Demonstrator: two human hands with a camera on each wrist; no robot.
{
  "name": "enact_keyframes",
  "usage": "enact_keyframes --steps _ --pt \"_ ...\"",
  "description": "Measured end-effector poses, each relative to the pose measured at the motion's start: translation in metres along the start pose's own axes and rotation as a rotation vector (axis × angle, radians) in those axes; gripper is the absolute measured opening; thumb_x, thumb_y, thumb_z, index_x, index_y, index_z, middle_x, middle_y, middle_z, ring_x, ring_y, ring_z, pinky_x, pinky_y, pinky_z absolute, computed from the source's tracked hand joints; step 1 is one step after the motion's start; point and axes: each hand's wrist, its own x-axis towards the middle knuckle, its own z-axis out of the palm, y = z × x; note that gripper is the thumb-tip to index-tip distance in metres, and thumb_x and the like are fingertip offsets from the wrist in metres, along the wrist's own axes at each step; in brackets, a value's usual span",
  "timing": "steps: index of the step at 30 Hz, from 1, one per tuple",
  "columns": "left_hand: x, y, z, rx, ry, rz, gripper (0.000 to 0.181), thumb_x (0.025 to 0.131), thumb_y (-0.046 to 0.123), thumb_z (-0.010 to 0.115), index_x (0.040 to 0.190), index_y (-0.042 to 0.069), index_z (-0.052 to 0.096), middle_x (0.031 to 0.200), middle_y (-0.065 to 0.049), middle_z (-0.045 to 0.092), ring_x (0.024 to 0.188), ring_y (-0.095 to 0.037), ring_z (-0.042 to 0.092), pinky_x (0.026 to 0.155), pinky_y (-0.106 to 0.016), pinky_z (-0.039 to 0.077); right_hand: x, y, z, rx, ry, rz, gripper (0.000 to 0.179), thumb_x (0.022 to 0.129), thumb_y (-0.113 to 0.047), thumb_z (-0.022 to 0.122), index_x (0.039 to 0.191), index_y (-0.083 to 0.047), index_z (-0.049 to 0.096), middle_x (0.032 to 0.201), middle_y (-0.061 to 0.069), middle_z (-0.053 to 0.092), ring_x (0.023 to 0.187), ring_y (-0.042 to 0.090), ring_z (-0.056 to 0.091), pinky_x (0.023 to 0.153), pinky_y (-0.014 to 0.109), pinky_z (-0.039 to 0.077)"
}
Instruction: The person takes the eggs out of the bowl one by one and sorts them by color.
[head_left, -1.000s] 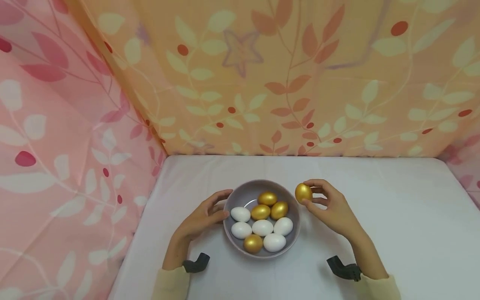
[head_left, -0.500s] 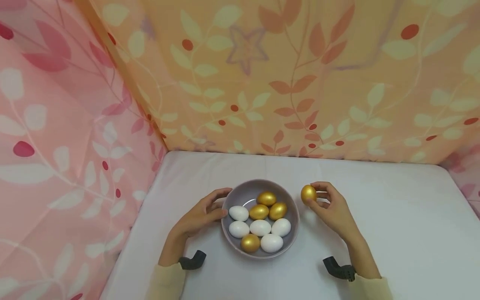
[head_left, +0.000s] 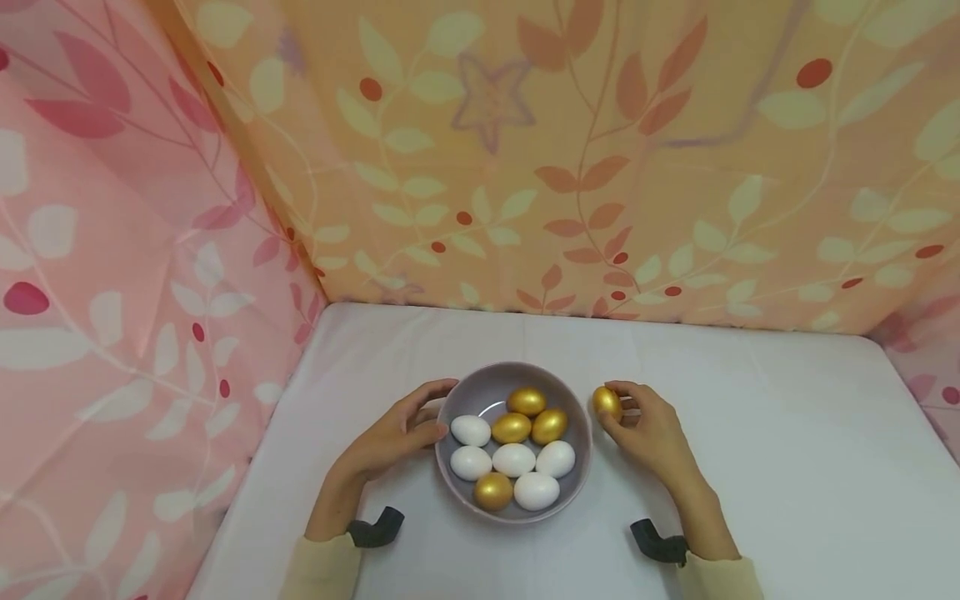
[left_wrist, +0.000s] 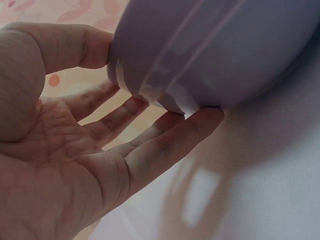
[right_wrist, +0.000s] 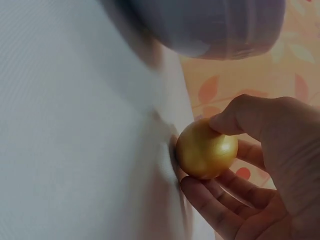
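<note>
A grey-purple round bowl [head_left: 480,510] stands on the white cloth. Several white eggs [head_left: 537,491] and several golden eggs [head_left: 511,427] lie in it. At the bowl's left side, my left hand [head_left: 388,436] holds the rim. The left wrist view shows this hand's fingertips [left_wrist: 212,117] against the outer wall, with the thumb up at the edge. Just right of the bowl, my right hand [head_left: 651,429] pinches another golden egg [head_left: 606,402] between thumb and fingers. Seen from the right wrist, this golden egg [right_wrist: 202,152] is very close to the cloth; contact cannot be told.
White cloth [head_left: 780,442] covers the table, stretching to the right and in front of the bowl. A yellow-orange leaf-patterned curtain [head_left: 562,167] closes off the back. Pink patterned cloth [head_left: 112,333] hangs along the left side.
My right hand has carried the golden egg a little away from the bowl and down toward the table. The left hand stays at the bowl, and the view has shifted slightly.
</note>
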Motion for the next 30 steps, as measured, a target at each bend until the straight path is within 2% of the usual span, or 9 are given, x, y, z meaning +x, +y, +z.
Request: enact_keyframes --steps 4,9,14,19,23,26,30 --pt "-0.003 0.000 0.001 -0.001 0.006 -0.009 0.063 0.104 0.009 0.062 0.162 0.020 0.038 0.167 -0.011 0.038 0.149 -0.042 0.048 0.103 -0.036 0.059 -0.002 -0.002 0.002 -0.042 0.005 -0.032 0.042 0.089 -0.008 0.081 0.129 -0.002 0.070 0.116 0.018 0.070 0.096 0.032 0.075 0.079 0.034 0.064" --pt "-0.004 -0.002 0.001 -0.002 0.003 -0.014 0.064 0.105 0.007 0.061 0.162 0.020 0.037 0.168 -0.010 0.037 0.149 -0.043 0.047 0.103 -0.037 0.059 -0.005 -0.003 0.003 -0.052 -0.001 -0.066 0.045 0.089 -0.008 0.081 0.132 0.000 0.069 0.119 0.020 0.069 0.100 0.034 0.074 0.080 0.034 0.064" --pt "0.000 -0.001 -0.001 0.012 -0.014 0.009 0.063 0.105 0.007 0.061 0.162 0.020 0.037 0.168 -0.010 0.037 0.152 -0.043 0.044 0.105 -0.040 0.058 -0.003 -0.005 0.001 -0.064 -0.005 -0.074 0.047 0.089 -0.007 0.080 0.134 0.001 0.067 0.121 0.022 0.068 0.098 0.033 0.074 0.080 0.036 0.062" --pt "0.008 0.001 -0.003 0.015 -0.011 0.030 0.064 0.104 0.004 0.061 0.162 0.021 0.038 0.167 -0.009 0.038 0.151 -0.043 0.045 0.103 -0.037 0.059 0.004 -0.005 -0.002 -0.063 0.000 -0.083 0.048 0.090 -0.007 0.080 0.135 0.001 0.066 0.122 0.022 0.067 0.101 0.034 0.072 0.081 0.035 0.063" --pt "0.008 0.002 -0.004 0.002 -0.012 0.019 0.065 0.104 0.004 0.061 0.162 0.020 0.037 0.168 -0.010 0.037 0.151 -0.043 0.045 0.102 -0.035 0.059 0.005 -0.004 -0.001 -0.038 0.003 -0.079 0.051 0.089 -0.007 0.081 0.136 0.002 0.064 0.122 0.022 0.065 0.104 0.035 0.071 0.082 0.033 0.063" --pt "0.005 0.002 -0.004 0.002 -0.015 0.004 0.065 0.104 0.005 0.061 0.163 0.019 0.036 0.168 -0.010 0.036 0.152 -0.043 0.044 0.101 -0.035 0.059 0.003 -0.004 0.001 -0.033 -0.001 -0.059 0.053 0.090 -0.010 0.081 0.139 0.002 0.062 0.122 0.023 0.065 0.102 0.035 0.072 0.083 0.036 0.064" --pt "0.004 0.000 -0.003 -0.003 -0.021 0.002 0.065 0.105 0.005 0.061 0.163 0.020 0.036 0.168 -0.010 0.036 0.151 -0.043 0.045 0.101 -0.036 0.059 -0.001 -0.005 0.001 -0.041 -0.001 -0.039 0.056 0.092 -0.014 0.081 0.141 0.003 0.061 0.124 0.025 0.064 0.102 0.038 0.073 0.085 0.049 0.063"
